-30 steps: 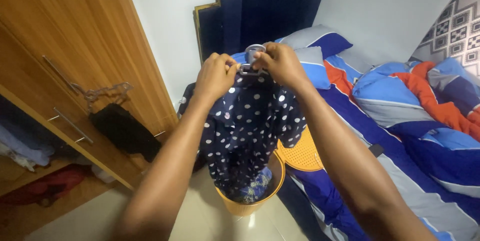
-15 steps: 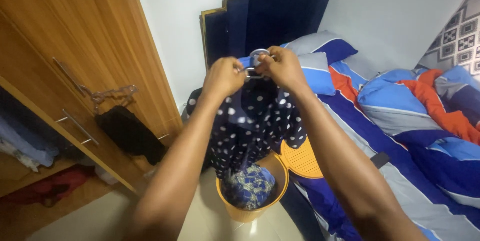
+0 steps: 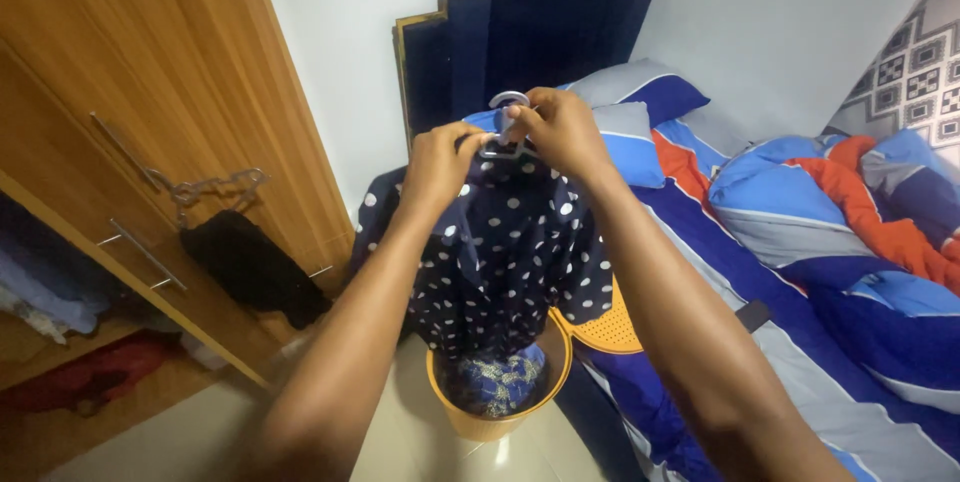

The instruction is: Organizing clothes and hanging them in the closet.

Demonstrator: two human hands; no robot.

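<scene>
One hanger point(image 3: 507, 122); one dotted shirt point(image 3: 510, 252); one basket point(image 3: 497, 412) — two pillows point(image 3: 640, 102).

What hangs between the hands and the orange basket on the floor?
In the head view, the dark blue polka-dot garment hangs from the hanger held by both hands, draping down to the orange basket.

Wooden wardrobe point(image 3: 120, 112) open on the left, black bag point(image 3: 250, 267) hanging off its handle, orange basket point(image 3: 490, 420) on the floor, striped bed point(image 3: 850, 382) right, navy headboard point(image 3: 530, 32) behind, crumpled duvet point(image 3: 850, 212)
</scene>
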